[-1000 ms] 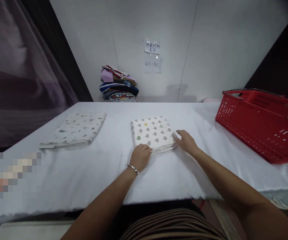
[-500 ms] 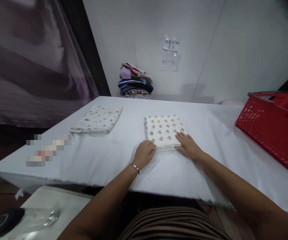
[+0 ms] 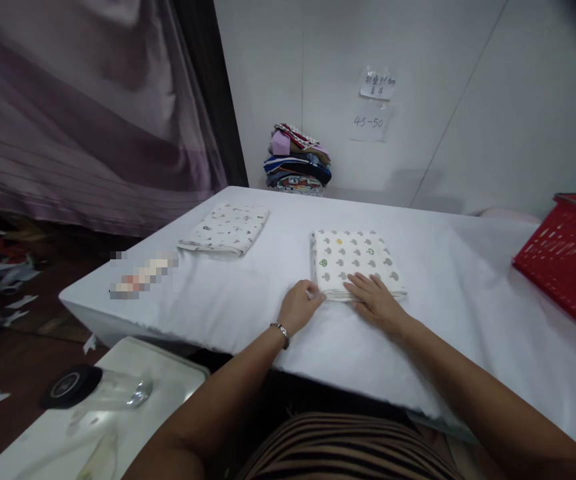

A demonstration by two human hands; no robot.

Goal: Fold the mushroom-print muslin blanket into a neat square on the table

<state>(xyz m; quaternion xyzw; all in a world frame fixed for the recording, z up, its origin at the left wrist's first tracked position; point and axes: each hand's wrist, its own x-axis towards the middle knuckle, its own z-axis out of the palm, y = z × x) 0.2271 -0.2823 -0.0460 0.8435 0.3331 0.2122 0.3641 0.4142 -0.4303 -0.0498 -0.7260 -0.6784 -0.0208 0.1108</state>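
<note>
A folded white cloth printed with grey mushroom-like shapes lies in front of me on the white-covered table. My left hand, with a bracelet at its wrist, has thumb and forefinger closed at the cloth's near left corner. My right hand rests flat on the near edge, fingers stretched over the fabric. Farther left lies a second folded white cloth with a small scattered print, apart from both hands.
A red basket stands at the table's right end. Stacked folded fabrics sit against the back wall beside paper signs. A blurred-out item lies at the left. A clear bottle rests on a pale stool-like surface below.
My view has turned left, so everything appears shifted right. My right hand has slid leftward along the cloth's near edge. My left hand has drawn back to the corner, fingers pinched.
</note>
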